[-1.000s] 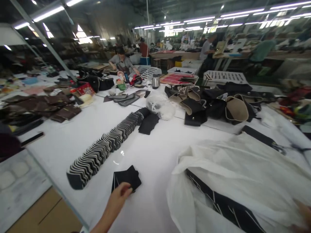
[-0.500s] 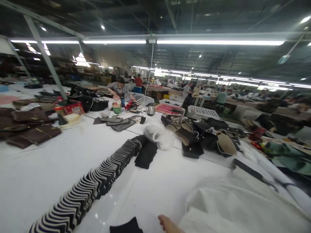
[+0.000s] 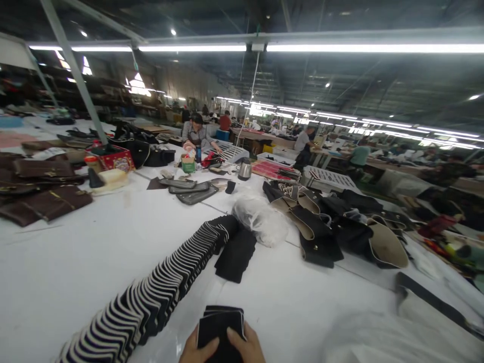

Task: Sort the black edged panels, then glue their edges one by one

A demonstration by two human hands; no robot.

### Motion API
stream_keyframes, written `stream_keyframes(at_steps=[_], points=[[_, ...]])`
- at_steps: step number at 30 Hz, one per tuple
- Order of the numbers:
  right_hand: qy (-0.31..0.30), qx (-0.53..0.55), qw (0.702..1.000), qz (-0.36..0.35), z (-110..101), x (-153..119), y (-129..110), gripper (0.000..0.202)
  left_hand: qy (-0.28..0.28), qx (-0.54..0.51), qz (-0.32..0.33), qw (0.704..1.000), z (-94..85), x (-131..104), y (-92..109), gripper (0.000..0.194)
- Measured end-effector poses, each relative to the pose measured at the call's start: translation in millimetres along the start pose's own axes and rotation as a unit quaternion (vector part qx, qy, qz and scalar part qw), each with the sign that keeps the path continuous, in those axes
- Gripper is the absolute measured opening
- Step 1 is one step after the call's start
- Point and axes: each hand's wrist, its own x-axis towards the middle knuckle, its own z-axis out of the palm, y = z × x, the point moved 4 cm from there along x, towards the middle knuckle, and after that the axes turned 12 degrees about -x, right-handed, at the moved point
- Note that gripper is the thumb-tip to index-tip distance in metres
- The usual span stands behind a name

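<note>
At the bottom middle, my left hand [image 3: 197, 349] and my right hand [image 3: 247, 345] grip a small stack of black flat pieces [image 3: 220, 330] from both sides, thumbs on top. The pieces have pale edges and look like cut leather or fabric; which cannot be told. To the left runs a long overlapping row of black pieces with pale edges [image 3: 151, 287], fanned out across the white table [image 3: 45, 267]. Beyond my hands, a few loose black pieces [image 3: 235, 254] lie at the row's far end, beside a crumpled clear plastic bag [image 3: 260, 219].
Black bags with beige linings [image 3: 321, 227] lie to the right. White sheeting [image 3: 401, 338] covers the near right corner. Brown leather bags [image 3: 49, 196] are piled at left. A metal kettle [image 3: 244, 170] and grey pieces [image 3: 192, 190] sit further back. A co-worker [image 3: 196, 133] works across the table.
My two hands have come together on a stack of black pieces; before, one hand showed near the white sheeting, with black pieces lying at the bottom edge. The view has shifted slightly.
</note>
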Motion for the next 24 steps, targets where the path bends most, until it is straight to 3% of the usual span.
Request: stream_keyframes(at_steps=[2,5,7,9,11,12,15,18,20,23,24], points=[[-0.013,-0.013,0.998,-0.056,-13.5,16.8,-18.9,0.051,-0.048,0.003,0.021,0.999,20.2,20.8,19.3,0.067],[0.022,-0.166,0.968,-0.188,-39.3,43.4,-56.3,0.034,-0.124,0.095,0.102,0.982,53.3,59.7,58.3,0.051],[0.092,-0.309,0.901,-0.290,-55.7,63.3,-81.5,0.028,-0.132,0.159,0.188,0.960,71.6,87.4,82.7,0.041],[0.154,-0.440,0.804,-0.369,-66.8,86.0,-97.8,0.037,-0.103,0.207,0.282,0.931,81.2,113.3,97.8,0.037],[0.184,-0.546,0.717,-0.393,-74.5,111.2,-98.4,0.050,-0.043,0.241,0.350,0.904,76.7,136.7,97.2,0.040],[0.182,-0.591,0.684,-0.387,-77.8,123.6,-92.4,0.055,-0.004,0.254,0.354,0.900,68.5,147.8,89.6,0.044],[0.107,-0.676,0.636,-0.356,-84.4,148.5,-58.0,0.069,0.102,0.270,0.260,0.922,31.4,174.4,47.3,0.057],[-0.002,-0.672,0.651,-0.352,-87.1,151.1,-26.8,0.081,0.131,0.274,0.231,0.924,13.1,179.1,15.4,0.059],[-0.004,-0.617,0.709,-0.340,-94.6,152.9,-22.7,0.077,0.138,0.342,0.259,0.893,21.9,175.3,12.2,0.070],[0.162,-0.422,0.871,-0.191,-130.4,178.0,-26.7,0.051,0.177,0.487,0.239,0.821,46.2,175.0,17.5,0.074],[0.219,-0.349,0.903,-0.123,-143.9,190.6,-24.8,0.043,0.193,0.520,0.222,0.802,52.1,176.5,18.7,0.073]])
